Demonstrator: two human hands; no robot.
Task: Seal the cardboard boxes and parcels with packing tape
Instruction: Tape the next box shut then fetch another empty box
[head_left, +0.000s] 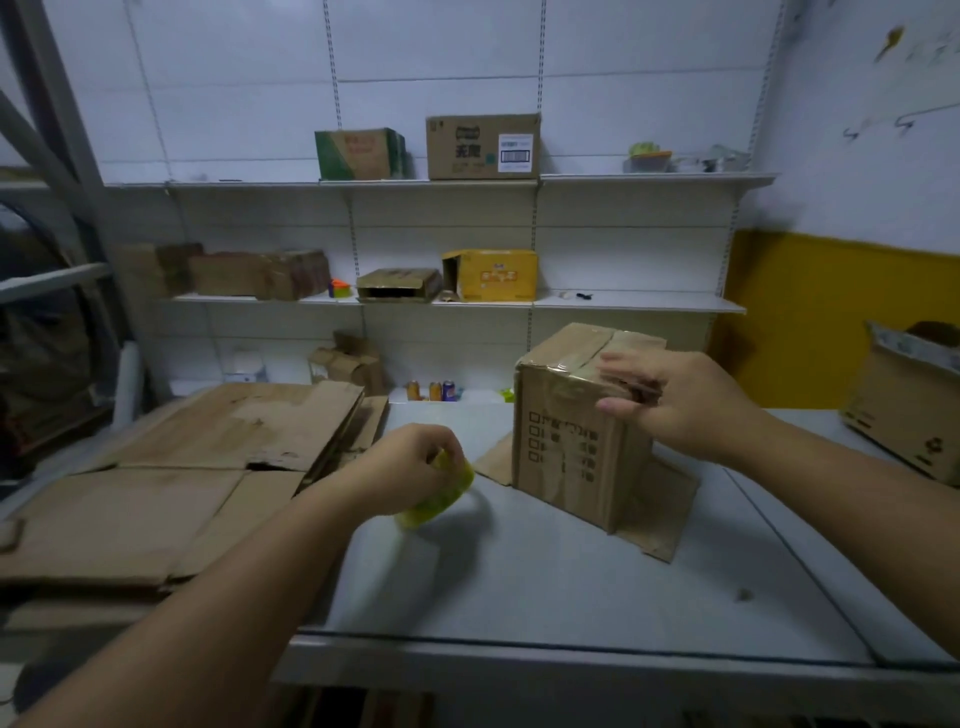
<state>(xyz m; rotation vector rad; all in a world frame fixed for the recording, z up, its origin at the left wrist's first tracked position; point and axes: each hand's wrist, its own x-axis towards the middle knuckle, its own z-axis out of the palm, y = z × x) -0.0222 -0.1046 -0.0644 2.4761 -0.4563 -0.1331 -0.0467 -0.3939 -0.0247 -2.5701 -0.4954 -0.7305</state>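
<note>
Box (569, 457): brown cardboard, worn, upright on the counter (571, 597), right of centre. There are printed checkboxes on the face toward the camera. The top flaps are closed. A glossy tape strip (566, 373) runs along the seam and folds over the near top edge. The bottom flaps are splayed flat on the counter round the base.

Right hand (675, 397): on the box's upper near edge, with the fingers stretched across the top and the thumb against the side face just below. The grip is apart, laid flat on the cardboard and curled round nothing. The hand is motion-blurred, so exact fingertip contact is hard to read.

Left hand (400, 467): left of the box and apart from it, low over the counter. The grip is clamped on a yellow-green tape roll (441, 499), which is blurred. I cannot tell whether the roll touches the counter.

Left of the hands is a stack of flattened cardboard (182, 467), overlapping sheets with torn edges. At the far right edge is an open box (904, 410), well apart from the work.

At the back of the counter, against the wall, are three drink cans (431, 391) in a row and a crumpled small box (348, 364).

On the middle shelf (639, 301) are a yellow box (491, 275) with its end flap open, a low flat box (397, 285) beside it, and brown boxes (249, 273) further left.

On the top shelf (654, 179) are a green box (358, 153) and a brown box with a barcode label (483, 147), side by side. The small items at the right end are too blurred to name.

On the right-hand wall is a yellow band (810, 317) under white.
</note>
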